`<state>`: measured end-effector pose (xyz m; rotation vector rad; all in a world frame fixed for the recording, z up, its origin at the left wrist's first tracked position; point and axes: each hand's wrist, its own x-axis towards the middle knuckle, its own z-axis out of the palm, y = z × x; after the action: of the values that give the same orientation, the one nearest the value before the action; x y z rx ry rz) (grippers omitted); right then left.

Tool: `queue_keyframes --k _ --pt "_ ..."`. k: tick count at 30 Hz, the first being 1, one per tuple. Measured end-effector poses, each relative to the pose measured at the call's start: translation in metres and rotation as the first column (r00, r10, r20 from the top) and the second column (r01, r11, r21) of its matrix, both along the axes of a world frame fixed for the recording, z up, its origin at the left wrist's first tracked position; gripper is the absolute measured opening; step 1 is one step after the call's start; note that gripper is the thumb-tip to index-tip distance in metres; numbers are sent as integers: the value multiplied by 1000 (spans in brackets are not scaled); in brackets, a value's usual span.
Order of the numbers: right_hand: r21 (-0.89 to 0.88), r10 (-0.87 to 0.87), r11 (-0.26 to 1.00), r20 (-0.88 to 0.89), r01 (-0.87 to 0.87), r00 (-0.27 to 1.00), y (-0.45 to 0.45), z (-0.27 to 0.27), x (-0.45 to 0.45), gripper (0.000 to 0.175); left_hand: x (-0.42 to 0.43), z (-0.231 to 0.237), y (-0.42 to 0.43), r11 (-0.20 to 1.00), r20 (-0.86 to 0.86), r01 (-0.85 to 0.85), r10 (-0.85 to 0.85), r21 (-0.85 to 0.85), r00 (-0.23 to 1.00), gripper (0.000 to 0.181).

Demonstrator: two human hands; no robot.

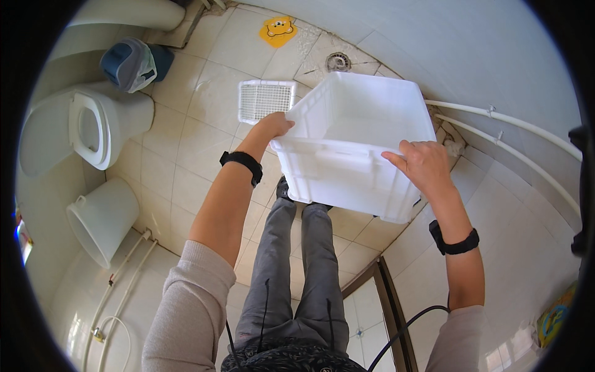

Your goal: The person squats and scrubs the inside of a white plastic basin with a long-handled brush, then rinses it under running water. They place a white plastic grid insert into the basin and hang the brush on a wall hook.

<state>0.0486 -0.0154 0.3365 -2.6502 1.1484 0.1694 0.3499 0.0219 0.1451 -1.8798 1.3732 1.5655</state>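
A large white plastic storage bin [344, 172] hangs above the tiled floor in front of my legs, its open top tilted up towards me. My left hand [277, 124] grips the rim at its near left corner. On the near right corner, my right hand [424, 162] is closed over the rim, thumb lying along the outer wall. The part of the bin's inside that shows holds nothing. Just beyond my left hand, a white mesh basket [267, 100] sits on the floor. Part of that basket is hidden behind the bin and my hand.
A round floor drain [338, 62] and a yellow bear-shaped mat [278, 31] lie past the bin. To the left stand a toilet [95, 125], a blue lidded trash can [130, 65] and a white bucket [104, 218]. White pipes [511, 123] run along the right wall.
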Motion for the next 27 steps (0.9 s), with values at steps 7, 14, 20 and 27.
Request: queue_keyframes --k 7,14,20,27 --pt "-50 103 993 -73 -107 992 -14 -5 -3 53 -5 7 2 962 -27 -205 213 178 977 52" --pt "32 194 981 -146 -192 970 -19 11 0 53 -25 9 34 920 -130 -309 346 243 929 48" --pt "80 313 950 -251 -302 916 -38 26 16 58 -40 -2 58 971 -270 -125 179 205 946 40" --pt "185 381 923 -339 -336 860 -49 39 35 62 -59 -3 80 931 -311 -222 310 289 898 33"
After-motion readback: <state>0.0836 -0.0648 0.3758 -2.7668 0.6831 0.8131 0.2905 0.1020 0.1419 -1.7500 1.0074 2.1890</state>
